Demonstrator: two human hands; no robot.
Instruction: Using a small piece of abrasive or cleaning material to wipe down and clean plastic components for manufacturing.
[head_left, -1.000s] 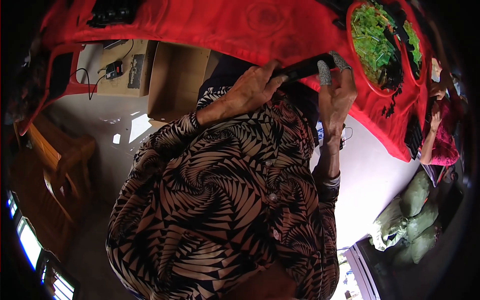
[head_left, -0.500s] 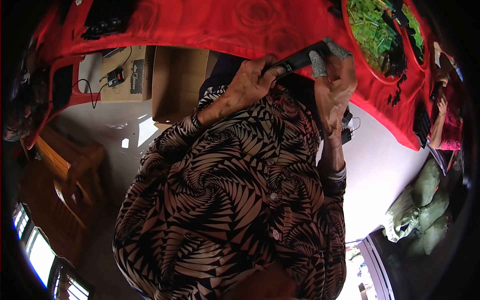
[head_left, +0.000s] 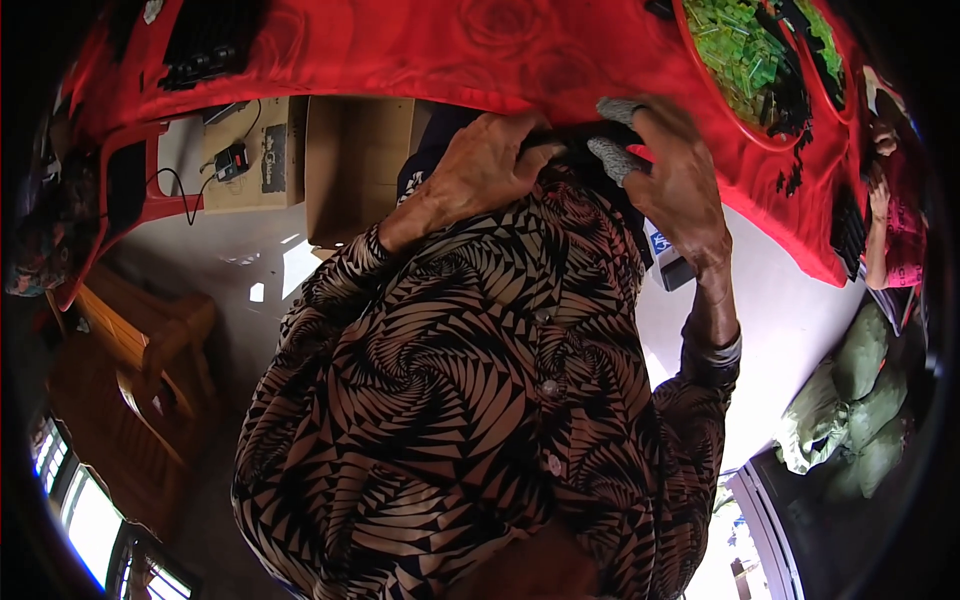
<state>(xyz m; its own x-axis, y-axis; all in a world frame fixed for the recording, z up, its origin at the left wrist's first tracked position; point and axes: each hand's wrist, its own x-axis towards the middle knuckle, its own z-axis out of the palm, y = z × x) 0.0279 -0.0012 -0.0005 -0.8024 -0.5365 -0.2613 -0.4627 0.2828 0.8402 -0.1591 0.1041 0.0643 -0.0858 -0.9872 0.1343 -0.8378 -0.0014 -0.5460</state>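
My left hand [head_left: 485, 168] grips one end of a long, dark, narrow plastic piece [head_left: 578, 140] just past the table's near edge. Its thumb lies along the near side, and the fingers curl behind. My right hand [head_left: 682, 180] wears grey covers on the thumb and forefinger. Those two covered tips sit on either side of the piece's other end, the dark part showing between them. Seen from here the piece looks short and shadowed, so its details are hard to make out.
A red rose-patterned cloth [head_left: 400, 50] covers the table. Red basins [head_left: 690, 60] of green and black bits stand at the right. Stacked black pieces [head_left: 210, 45] lie far left. Open cardboard box [head_left: 355, 170], wooden chair [head_left: 130, 340], pale sacks [head_left: 850, 400]. Another person's arm [head_left: 878, 225] is far right.
My right hand has come left and slightly down, its wrist swinging outward. The dark piece has turned and looks shorter. A small blue-and-white thing now shows below my right hand.
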